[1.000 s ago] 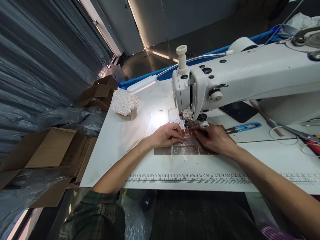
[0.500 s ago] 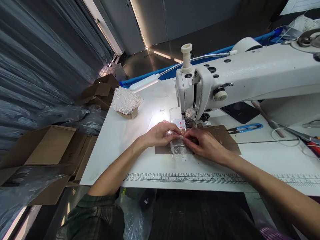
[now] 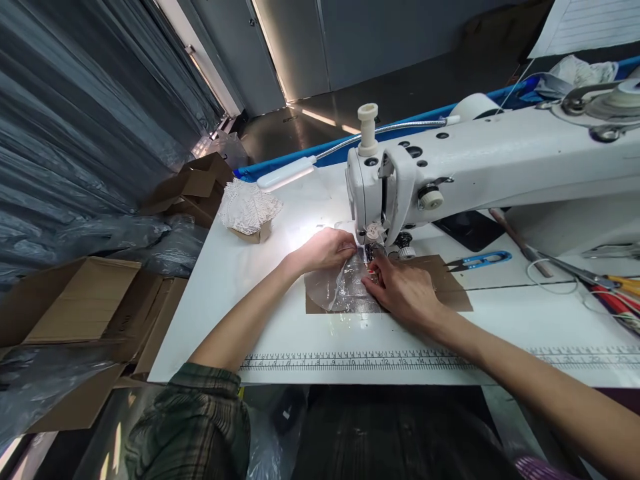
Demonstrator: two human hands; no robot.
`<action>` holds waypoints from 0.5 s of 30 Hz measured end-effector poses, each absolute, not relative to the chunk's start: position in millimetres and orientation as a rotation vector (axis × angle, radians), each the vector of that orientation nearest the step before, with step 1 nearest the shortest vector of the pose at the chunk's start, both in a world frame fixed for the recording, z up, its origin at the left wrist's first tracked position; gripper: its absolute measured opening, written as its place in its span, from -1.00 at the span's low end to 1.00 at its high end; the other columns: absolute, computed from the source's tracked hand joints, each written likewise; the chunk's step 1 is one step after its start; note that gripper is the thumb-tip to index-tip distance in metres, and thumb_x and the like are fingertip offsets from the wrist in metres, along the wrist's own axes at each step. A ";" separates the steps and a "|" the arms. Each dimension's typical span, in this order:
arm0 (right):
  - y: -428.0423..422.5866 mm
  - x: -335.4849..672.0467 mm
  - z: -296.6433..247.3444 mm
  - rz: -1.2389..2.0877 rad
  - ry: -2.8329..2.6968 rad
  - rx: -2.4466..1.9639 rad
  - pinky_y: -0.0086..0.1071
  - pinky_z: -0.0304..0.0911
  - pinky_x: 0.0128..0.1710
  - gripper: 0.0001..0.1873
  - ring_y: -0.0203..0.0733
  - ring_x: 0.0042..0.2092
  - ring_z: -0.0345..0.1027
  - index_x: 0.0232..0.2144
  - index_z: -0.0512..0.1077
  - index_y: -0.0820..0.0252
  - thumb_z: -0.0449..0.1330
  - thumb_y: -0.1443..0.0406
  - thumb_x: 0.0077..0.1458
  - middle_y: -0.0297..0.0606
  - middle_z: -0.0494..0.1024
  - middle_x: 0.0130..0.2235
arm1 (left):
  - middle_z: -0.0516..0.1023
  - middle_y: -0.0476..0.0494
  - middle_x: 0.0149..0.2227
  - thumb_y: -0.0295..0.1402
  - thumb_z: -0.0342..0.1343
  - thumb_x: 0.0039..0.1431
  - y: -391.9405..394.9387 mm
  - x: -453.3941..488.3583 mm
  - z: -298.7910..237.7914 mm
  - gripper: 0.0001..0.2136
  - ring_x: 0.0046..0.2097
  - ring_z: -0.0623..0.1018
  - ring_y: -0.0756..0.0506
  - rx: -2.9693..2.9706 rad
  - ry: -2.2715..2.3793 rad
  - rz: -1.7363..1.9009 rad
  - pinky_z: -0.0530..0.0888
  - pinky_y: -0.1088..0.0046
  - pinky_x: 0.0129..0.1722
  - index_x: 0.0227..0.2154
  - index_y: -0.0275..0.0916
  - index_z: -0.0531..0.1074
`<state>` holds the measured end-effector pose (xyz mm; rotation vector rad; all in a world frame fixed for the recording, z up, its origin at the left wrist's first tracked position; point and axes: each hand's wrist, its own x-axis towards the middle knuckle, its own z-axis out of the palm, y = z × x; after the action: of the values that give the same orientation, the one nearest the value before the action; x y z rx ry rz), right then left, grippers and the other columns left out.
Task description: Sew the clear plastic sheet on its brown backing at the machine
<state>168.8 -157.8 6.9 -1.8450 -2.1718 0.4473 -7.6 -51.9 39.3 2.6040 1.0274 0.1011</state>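
A clear plastic pouch [image 3: 345, 290] lies on a brown patch of the white table [image 3: 250, 280], just in front of the needle of a white sewing machine [image 3: 450, 167]. My left hand [image 3: 327, 248] pinches the pouch's far edge right beside the needle, fingers closed. My right hand [image 3: 400, 290] rests on the pouch's right side, its fingertips pressed down on the plastic near the presser foot. The near left corner of the pouch curls up off the table.
A small box heaped with white lace pieces [image 3: 247, 208] sits at the table's back left. Blue thread snips [image 3: 477, 260] lie right of the needle, with more tools [image 3: 615, 290] at the far right. Open cardboard boxes [image 3: 75, 307] stand on the floor to the left. A printed ruler [image 3: 375, 361] runs along the front edge.
Both hands have shifted the pouch back up to the needle after drawing it a little toward me. The pouch is now turned, with its left corner lifted.
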 end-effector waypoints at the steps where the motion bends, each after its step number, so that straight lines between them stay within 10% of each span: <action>1: -158.8 168.7 4.9 0.356 -2.220 -1.821 -0.37 0.06 -0.48 -0.74 -0.06 -0.28 0.45 -0.10 0.42 0.14 0.10 0.17 0.21 -0.13 0.58 -0.21 | 0.53 -0.11 -0.33 -0.33 0.07 0.24 -50.3 -5.2 36.6 -0.84 -0.34 0.47 -0.06 2.691 1.034 0.112 0.36 0.43 -0.35 -0.24 -0.27 0.50; 15: -156.1 180.9 -4.4 0.314 -2.313 -1.611 -0.27 0.29 -0.25 -0.59 -0.05 -0.19 0.43 0.04 0.47 0.16 -0.02 0.32 0.23 -0.08 0.56 -0.11 | 0.57 -0.14 -0.29 -0.42 0.01 0.29 -117.0 -38.4 1.9 -0.85 -0.32 0.51 -0.03 3.125 0.316 0.560 0.46 0.42 -0.32 -0.34 -0.27 0.46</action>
<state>180.9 -156.1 -4.4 -1.6109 -2.3125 0.3140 -38.4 -117.0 1.9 3.1254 0.3158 0.5599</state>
